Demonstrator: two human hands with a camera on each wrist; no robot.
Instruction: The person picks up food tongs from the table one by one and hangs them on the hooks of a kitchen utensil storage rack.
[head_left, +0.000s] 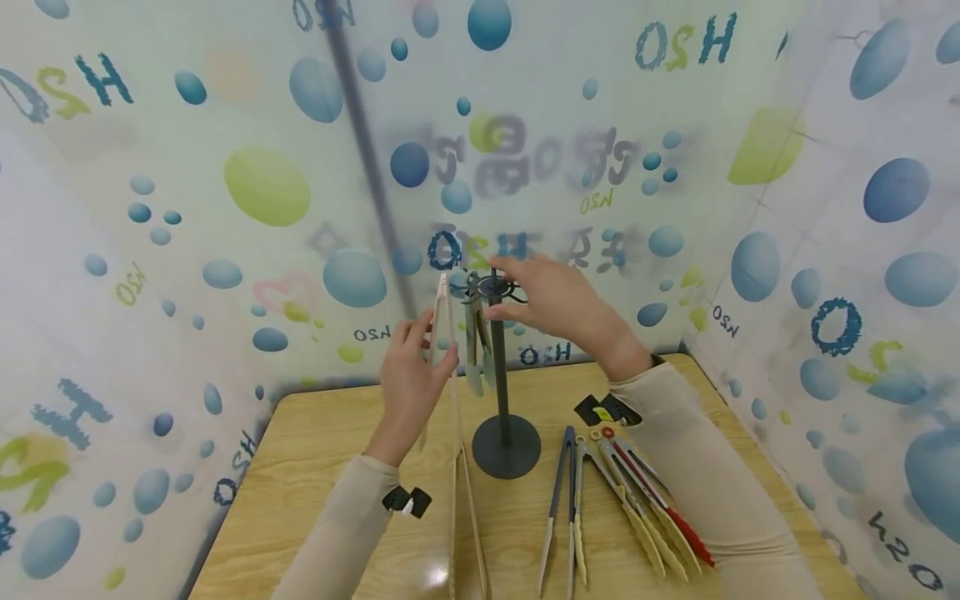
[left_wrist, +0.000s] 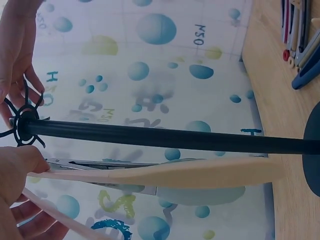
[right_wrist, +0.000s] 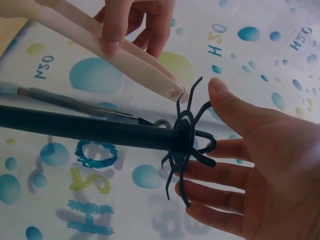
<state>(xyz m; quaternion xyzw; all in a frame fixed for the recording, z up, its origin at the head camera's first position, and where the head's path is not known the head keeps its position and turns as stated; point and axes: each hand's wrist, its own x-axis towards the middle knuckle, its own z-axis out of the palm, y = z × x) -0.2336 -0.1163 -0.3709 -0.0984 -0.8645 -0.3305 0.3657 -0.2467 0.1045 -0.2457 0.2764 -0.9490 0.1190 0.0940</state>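
My left hand (head_left: pixel 415 379) grips a pair of beige tongs (right_wrist: pixel 107 52) by its arms, its joined end up beside the hooks. A dark metal stand (head_left: pixel 501 367) rises from a round base (head_left: pixel 506 447), with a ring of curved hooks (right_wrist: pixel 186 140) on top. Around that ring is my right hand (head_left: pixel 558 300), fingers on one side and thumb on the other, holding it. Metal tongs with pale teal ends (head_left: pixel 474 342) hang from the hooks, partly behind the beige tongs in the left wrist view. The joined end of the beige tongs is close to a hook; contact is unclear.
On the wooden table (head_left: pixel 322 475), several tongs with cream, red and navy parts (head_left: pixel 626 492) lie to the right, partly beneath my right sleeve. Another slim wooden pair of tongs (head_left: pixel 471 517) lies near the front. Patterned curtains (head_left: pixel 270 187) enclose the table's back and sides.
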